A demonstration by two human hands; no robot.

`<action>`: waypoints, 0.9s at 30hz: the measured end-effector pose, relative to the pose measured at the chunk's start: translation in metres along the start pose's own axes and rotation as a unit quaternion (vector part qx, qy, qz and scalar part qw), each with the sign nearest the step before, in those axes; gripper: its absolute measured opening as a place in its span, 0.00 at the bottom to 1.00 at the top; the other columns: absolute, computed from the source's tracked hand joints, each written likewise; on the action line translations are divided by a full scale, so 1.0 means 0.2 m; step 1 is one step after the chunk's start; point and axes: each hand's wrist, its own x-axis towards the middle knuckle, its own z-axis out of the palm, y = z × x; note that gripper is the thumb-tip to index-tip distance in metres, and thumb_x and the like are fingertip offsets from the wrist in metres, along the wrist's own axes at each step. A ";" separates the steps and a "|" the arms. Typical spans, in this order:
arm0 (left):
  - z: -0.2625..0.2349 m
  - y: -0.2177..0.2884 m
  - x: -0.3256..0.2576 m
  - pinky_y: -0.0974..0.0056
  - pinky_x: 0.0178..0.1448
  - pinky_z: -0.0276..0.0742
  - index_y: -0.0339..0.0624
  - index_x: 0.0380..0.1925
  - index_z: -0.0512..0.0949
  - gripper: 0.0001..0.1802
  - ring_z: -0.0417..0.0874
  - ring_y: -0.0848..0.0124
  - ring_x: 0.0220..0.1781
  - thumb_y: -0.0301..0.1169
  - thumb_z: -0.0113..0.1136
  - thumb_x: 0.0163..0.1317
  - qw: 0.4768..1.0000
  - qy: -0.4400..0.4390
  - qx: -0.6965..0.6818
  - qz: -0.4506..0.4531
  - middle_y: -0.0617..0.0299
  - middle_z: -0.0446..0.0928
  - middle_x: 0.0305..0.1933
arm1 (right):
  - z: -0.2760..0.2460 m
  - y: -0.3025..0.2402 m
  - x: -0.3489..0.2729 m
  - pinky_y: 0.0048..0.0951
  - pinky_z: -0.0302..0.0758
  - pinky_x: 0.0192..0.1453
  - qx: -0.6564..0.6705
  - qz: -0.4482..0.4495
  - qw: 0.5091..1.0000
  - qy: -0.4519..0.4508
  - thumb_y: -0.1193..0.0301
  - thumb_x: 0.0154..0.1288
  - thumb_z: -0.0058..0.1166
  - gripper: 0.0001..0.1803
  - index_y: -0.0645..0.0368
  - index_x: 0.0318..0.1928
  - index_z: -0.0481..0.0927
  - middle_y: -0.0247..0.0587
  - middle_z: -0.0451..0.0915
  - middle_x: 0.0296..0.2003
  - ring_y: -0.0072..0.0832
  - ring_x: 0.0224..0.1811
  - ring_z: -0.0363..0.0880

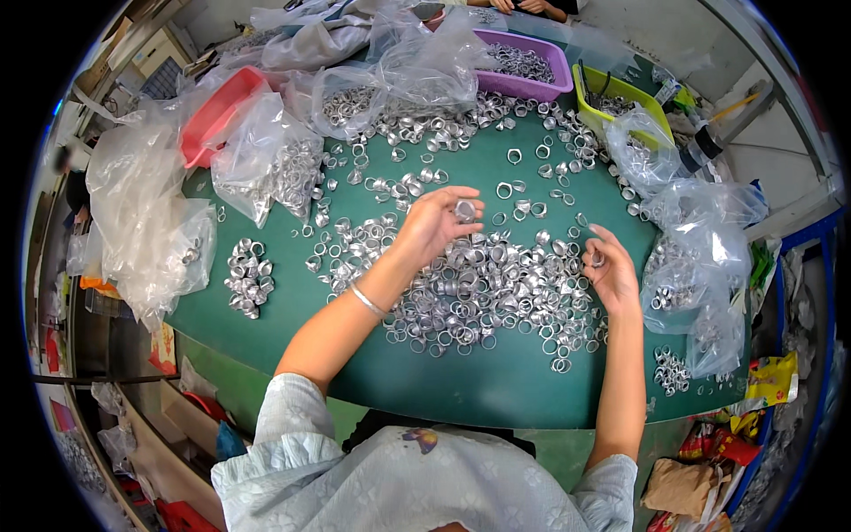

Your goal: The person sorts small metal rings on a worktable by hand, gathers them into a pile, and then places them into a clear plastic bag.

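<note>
Silver-coloured metal rings (479, 293) lie in a wide heap on the green tabletop (434, 386), in front of me. Above the heap's upper edge, my left hand (441, 222) is closed with a ring (464, 211) between its fingers. My right hand (613, 273) is at the heap's right side, its fingers curled round a ring (597, 259). A silver bangle (367, 301) circles my left wrist. Loose rings (530, 209) are scattered between my hands and beyond them.
Small ring piles lie at left (249, 277) and right (671, 370). Around the table's edges are plastic bags of rings (270, 164), a red tub (217, 115), a purple tub (536, 87) and a yellow-green tub (651, 106). Another person's hands (519, 5) are at the far edge.
</note>
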 end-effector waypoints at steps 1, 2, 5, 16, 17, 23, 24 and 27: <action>-0.02 0.03 -0.01 0.64 0.41 0.77 0.31 0.41 0.75 0.12 0.78 0.70 0.35 0.28 0.46 0.64 0.999 0.010 -0.040 -0.018 0.58 0.78 0.35 | 0.02 0.01 0.04 0.23 0.68 0.25 -0.183 -0.043 0.982 0.018 0.69 0.60 0.52 0.11 0.64 0.39 0.78 0.38 0.76 0.32 0.26 0.27 0.73; -0.05 0.02 0.00 0.66 0.39 0.74 0.34 0.42 0.76 0.11 0.76 0.72 0.33 0.27 0.50 0.62 0.999 0.038 0.002 -0.030 0.62 0.77 0.34 | 0.06 0.03 0.08 0.25 0.68 0.26 -0.360 -0.085 0.928 0.037 0.66 0.59 0.54 0.12 0.63 0.38 0.79 0.38 0.76 0.32 0.27 0.26 0.73; -0.11 -0.02 -0.01 0.67 0.37 0.72 0.38 0.43 0.77 0.12 0.75 0.72 0.34 0.26 0.57 0.57 0.809 0.058 0.554 0.189 0.61 0.76 0.35 | 0.31 0.12 0.11 0.39 0.73 0.34 -0.726 -0.260 0.619 0.148 0.56 0.53 0.60 0.17 0.60 0.28 0.81 0.43 0.77 0.30 0.39 0.30 0.77; -0.07 -0.08 0.18 0.56 0.39 0.74 0.33 0.29 0.80 0.06 0.78 0.50 0.32 0.24 0.59 0.52 0.723 0.002 0.636 0.269 0.49 0.77 0.32 | 0.15 0.00 0.10 0.19 0.57 0.19 -0.108 -0.041 0.993 0.022 0.67 0.62 0.54 0.09 0.57 0.27 0.73 0.26 0.69 0.18 0.19 0.18 0.62; -0.06 -0.07 0.19 0.56 0.37 0.74 0.33 0.30 0.79 0.06 0.79 0.51 0.31 0.24 0.58 0.53 0.744 0.011 0.605 0.284 0.49 0.78 0.31 | 0.14 0.00 0.07 0.19 0.56 0.19 -0.016 -0.035 0.999 0.017 0.69 0.62 0.53 0.07 0.56 0.28 0.73 0.26 0.68 0.17 0.18 0.17 0.61; -0.08 0.05 0.04 0.76 0.22 0.63 0.35 0.51 0.70 0.20 0.70 0.77 0.26 0.20 0.42 0.57 0.995 -0.056 -0.050 -0.072 0.58 0.74 0.35 | 0.01 -0.05 0.02 0.19 0.57 0.18 -0.115 0.018 0.993 0.000 0.68 0.61 0.54 0.07 0.57 0.34 0.73 0.26 0.63 0.15 0.18 0.16 0.59; -0.11 0.05 0.02 0.76 0.21 0.63 0.35 0.53 0.69 0.22 0.70 0.76 0.26 0.20 0.41 0.57 0.992 -0.074 -0.069 -0.076 0.57 0.73 0.37 | 0.04 -0.04 0.04 0.28 0.64 0.20 -0.309 -0.016 0.949 0.059 0.66 0.58 0.57 0.10 0.60 0.34 0.76 0.31 0.67 0.15 0.29 0.18 0.68; -0.12 0.07 -0.04 0.77 0.19 0.61 0.35 0.54 0.68 0.23 0.69 0.77 0.26 0.21 0.39 0.56 0.990 -0.068 -0.086 -0.086 0.57 0.72 0.36 | 0.14 0.02 0.06 0.37 0.69 0.26 -0.687 -0.250 0.680 0.064 0.65 0.54 0.60 0.10 0.60 0.31 0.79 0.39 0.71 0.16 0.39 0.22 0.74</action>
